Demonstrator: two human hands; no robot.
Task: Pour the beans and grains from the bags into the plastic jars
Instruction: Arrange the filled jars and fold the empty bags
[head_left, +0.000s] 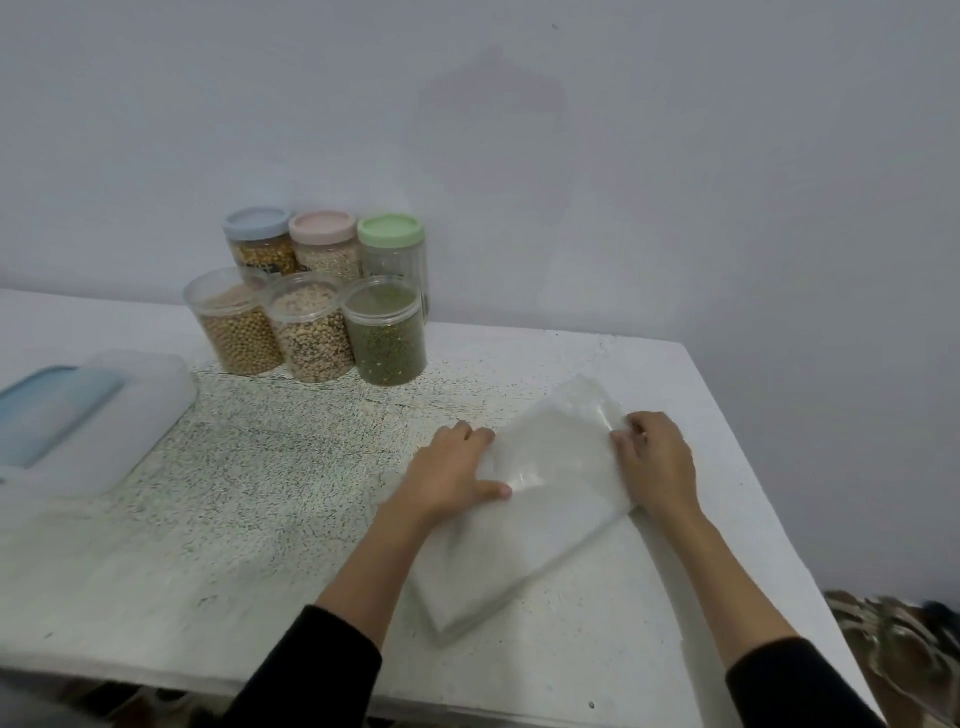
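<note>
- I see a flat clear plastic bag (535, 499) lying slantwise on the white speckled worktop (249, 493), near its right edge; what it holds I cannot make out, it looks pale and blurred.
- My left hand (452, 475) rests on the left side of the bag, thumb laid over the plastic and fingers bent at the edge; whether they truly pinch it I cannot tell.
- My right hand (657, 462) is at the upper right corner of the bag, fingers curled and pinching the plastic there; the fingertips are partly hidden in the folds.
- Six plastic jars stand well apart from the bag, at the back by the wall.
- The back row has a blue lid (256, 223), a pink lid (322, 227) and a green lid (390, 230); the green-lidded jar looks nearly empty.
- The front row is open: yellow beans (239, 338), pale speckled beans (311, 343) and green beans (387, 345).
- The front jars hide the lower halves of the back jars.
- A white box with a blue top (78, 421) is cut off at the left border.
</note>
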